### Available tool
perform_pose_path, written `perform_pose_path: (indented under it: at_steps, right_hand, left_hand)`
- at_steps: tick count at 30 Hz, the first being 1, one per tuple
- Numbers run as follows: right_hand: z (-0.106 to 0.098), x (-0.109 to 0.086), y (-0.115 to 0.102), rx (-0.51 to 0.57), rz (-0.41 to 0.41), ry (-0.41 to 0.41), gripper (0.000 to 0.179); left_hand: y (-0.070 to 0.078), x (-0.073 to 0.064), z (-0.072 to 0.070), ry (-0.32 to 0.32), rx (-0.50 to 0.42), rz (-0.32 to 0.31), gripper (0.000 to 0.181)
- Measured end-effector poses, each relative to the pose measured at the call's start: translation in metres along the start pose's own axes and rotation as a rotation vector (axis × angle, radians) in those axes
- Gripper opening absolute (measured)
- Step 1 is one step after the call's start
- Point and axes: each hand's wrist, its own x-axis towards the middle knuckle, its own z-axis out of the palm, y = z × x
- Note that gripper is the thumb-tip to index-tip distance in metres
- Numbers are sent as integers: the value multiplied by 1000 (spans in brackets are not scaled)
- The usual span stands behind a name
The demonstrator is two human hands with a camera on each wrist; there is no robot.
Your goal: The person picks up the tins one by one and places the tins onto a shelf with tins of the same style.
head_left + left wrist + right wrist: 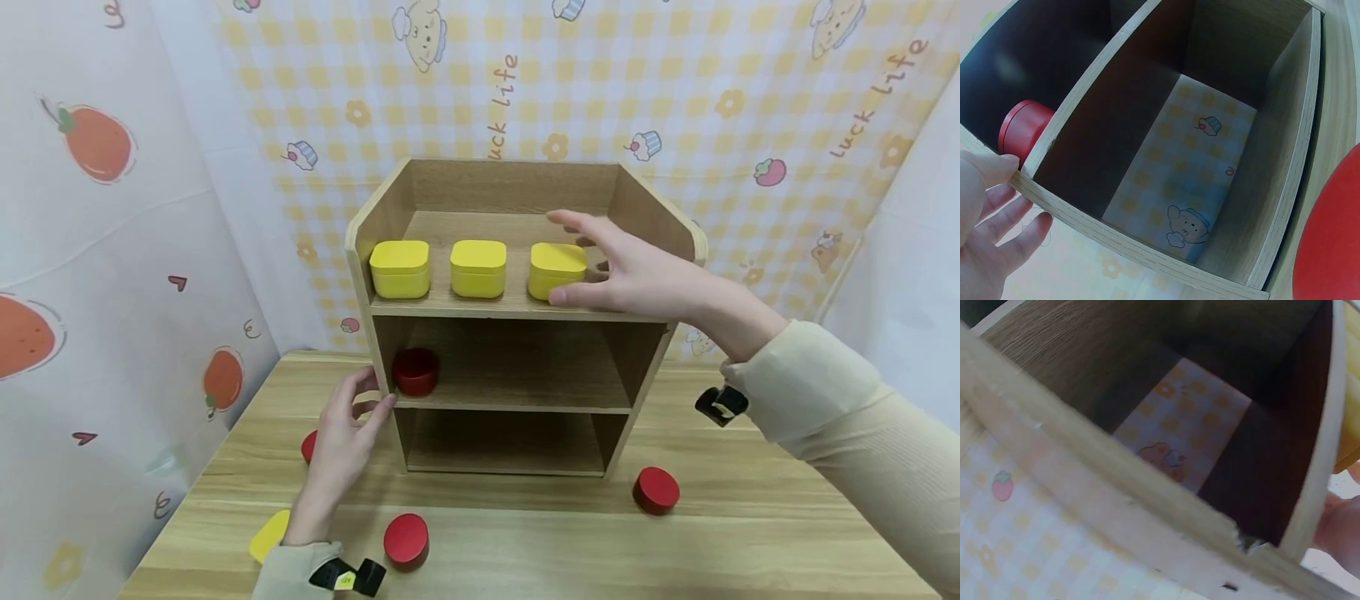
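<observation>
The right hand (637,271) curves round the right yellow box (557,271), near the cabinet (517,409) top's near edge; whether it grips, I cannot tell. The left hand (348,425) pinches the left wall (362,275). A dragging thumb could tip the box off.

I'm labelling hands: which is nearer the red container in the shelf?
Left. The left hand holds the shelf beside the red container; the right hand is higher, at the rightmost yellow container.
</observation>
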Motion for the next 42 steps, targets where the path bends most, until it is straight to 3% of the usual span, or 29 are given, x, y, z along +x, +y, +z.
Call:
perform_pose_path:
  at_steps: [2, 8, 13, 17, 28, 34, 42]
  right_hand:
    - [1, -2, -3, -13, -13, 22, 85]
    - [7, -8, -15, -50, -92, 119, 75]
    - [12, -20, -21, -171, -176, 259, 66]
    - [15, -32, -24, -179, -249, 371, 61]
    - [21, -66, -18, -19, -367, 542, 46]
    - [39, -82, 1, 111, -461, 625, 38]
    - [68, -98, 24, 186, -467, 806, 30]
  left_hand:
    - [11, 0, -1, 2, -2, -7, 42]
    - [8, 0, 0, 6, -11, 10, 42]
    - [8, 0, 0, 8, -9, 14, 41]
    - [8, 1, 0, 10, -5, 20, 41]
    - [9, 1, 1, 15, -9, 21, 40]
    - [9, 2, 1, 7, -7, 19, 40]
    - [7, 3, 1, 11, 4, 22, 42]
